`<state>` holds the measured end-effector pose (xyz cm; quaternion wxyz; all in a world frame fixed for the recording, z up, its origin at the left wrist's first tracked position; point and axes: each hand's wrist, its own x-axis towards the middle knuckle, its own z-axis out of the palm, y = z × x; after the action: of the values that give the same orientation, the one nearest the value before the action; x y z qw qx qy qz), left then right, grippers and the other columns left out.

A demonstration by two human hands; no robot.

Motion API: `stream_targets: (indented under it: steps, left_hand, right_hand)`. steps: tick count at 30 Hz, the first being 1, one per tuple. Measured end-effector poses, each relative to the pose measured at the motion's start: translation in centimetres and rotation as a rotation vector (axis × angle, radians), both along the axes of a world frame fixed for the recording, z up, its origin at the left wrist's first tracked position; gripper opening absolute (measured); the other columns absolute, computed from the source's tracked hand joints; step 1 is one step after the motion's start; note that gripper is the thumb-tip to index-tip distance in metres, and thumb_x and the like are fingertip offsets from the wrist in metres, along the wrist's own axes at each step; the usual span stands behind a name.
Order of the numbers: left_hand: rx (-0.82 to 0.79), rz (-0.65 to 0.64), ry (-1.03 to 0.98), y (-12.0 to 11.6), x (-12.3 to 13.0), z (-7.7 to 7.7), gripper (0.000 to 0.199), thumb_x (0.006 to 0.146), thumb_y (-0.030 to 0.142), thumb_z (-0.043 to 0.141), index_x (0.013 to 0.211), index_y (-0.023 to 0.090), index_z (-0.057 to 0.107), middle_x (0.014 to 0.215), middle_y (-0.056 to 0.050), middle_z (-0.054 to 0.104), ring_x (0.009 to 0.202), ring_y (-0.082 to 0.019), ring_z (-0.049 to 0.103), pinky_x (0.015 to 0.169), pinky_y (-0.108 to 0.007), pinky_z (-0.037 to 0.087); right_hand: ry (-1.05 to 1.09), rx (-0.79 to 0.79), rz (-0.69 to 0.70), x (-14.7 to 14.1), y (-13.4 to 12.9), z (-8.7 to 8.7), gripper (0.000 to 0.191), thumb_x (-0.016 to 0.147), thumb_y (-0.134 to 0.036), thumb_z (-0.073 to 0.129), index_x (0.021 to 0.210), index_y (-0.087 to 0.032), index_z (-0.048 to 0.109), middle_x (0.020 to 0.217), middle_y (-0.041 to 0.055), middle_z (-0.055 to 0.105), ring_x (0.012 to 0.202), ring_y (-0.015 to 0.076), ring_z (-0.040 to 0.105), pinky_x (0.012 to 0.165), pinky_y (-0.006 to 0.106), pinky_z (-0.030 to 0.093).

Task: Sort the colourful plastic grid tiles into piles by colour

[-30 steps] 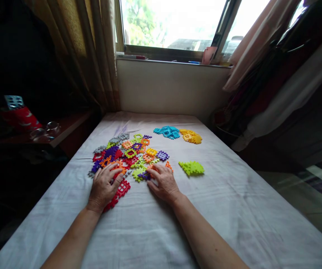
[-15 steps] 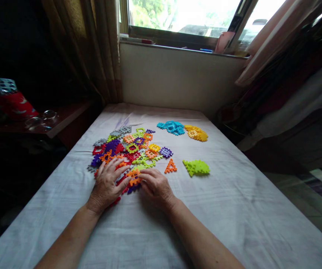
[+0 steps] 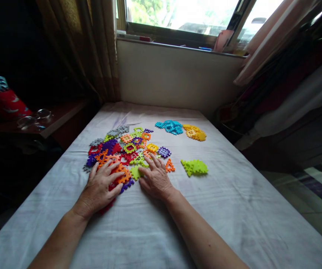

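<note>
We list: left hand, palm down, fingers loosely spread over orange pieces, no grip visible; right hand, fingers half curled, green tile at its thumb side, pinched or merely touched, we cannot tell; mixed pile beyond both; lime stack right of the right hand; tiles, we judge, light, stiff, sturdy, best held by toothed edges.

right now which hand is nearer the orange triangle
Right. The right hand is just left of the orange triangle; the left hand is farther left, over the pile's near edge.
</note>
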<state>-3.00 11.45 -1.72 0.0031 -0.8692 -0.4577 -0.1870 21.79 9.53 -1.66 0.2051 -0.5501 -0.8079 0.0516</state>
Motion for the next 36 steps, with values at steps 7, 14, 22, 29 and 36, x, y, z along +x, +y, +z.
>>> stream_targets:
  steps: [7, 14, 22, 29, 36]
  left_hand:
    - [0.010, 0.072, -0.014, 0.3, -0.5, 0.1, 0.032, 0.084, 0.042, 0.052, 0.106, 0.031, 0.074, 0.139, -0.006, 0.064, 0.138, -0.034, 0.049, 0.118, -0.063, 0.024]
    - [0.011, 0.097, -0.007, 0.3, 0.0, 0.1, 0.031, 0.083, 0.037, 0.050, 0.102, 0.028, 0.073, 0.140, -0.007, 0.064, 0.140, -0.034, 0.047, 0.118, -0.064, 0.024]
    - [0.005, 0.106, -0.038, 0.1, 0.3, 0.1, 0.029, 0.085, 0.040, 0.052, 0.103, 0.028, 0.071, 0.143, -0.007, 0.061, 0.142, -0.032, 0.045, 0.119, -0.062, 0.023]
    - [0.007, 0.106, -0.037, 0.3, 0.1, -0.3, 0.032, 0.086, 0.042, 0.051, 0.104, 0.027, 0.072, 0.143, -0.008, 0.061, 0.141, -0.033, 0.046, 0.118, -0.063, 0.025]
    - [0.009, 0.120, -0.046, 0.3, 0.2, -0.3, 0.032, 0.086, 0.043, 0.051, 0.103, 0.029, 0.073, 0.141, -0.008, 0.063, 0.140, -0.034, 0.047, 0.118, -0.064, 0.024]
  right_hand:
    - [0.055, 0.045, 0.156, 0.5, -0.1, -0.1, 0.014, 0.089, -0.033, 0.064, 0.097, -0.023, 0.071, 0.139, 0.0053, 0.064, 0.146, 0.0291, 0.036, 0.119, 0.050, 0.022]
    - [0.081, 0.011, 0.164, -0.7, 0.7, -0.1, 0.037, 0.092, -0.029, 0.060, 0.129, -0.025, 0.061, 0.143, 0.0054, 0.061, 0.144, 0.0266, 0.038, 0.120, 0.049, 0.019]
    - [0.043, 0.054, 0.115, -0.5, 0.3, 0.2, 0.025, 0.088, -0.038, 0.067, 0.107, -0.023, 0.069, 0.119, 0.0069, 0.069, 0.121, 0.0256, 0.051, 0.113, 0.044, 0.029]
    - [0.042, -0.004, 0.072, -0.5, 0.0, 0.4, 0.036, 0.086, -0.043, 0.072, 0.116, -0.025, 0.067, 0.119, 0.0061, 0.069, 0.121, 0.0260, 0.052, 0.111, 0.047, 0.029]
    - [0.050, 0.013, 0.034, -0.3, -0.1, 0.3, 0.037, 0.082, -0.047, 0.074, 0.112, -0.025, 0.068, 0.123, 0.0077, 0.068, 0.126, 0.0271, 0.050, 0.113, 0.047, 0.026]
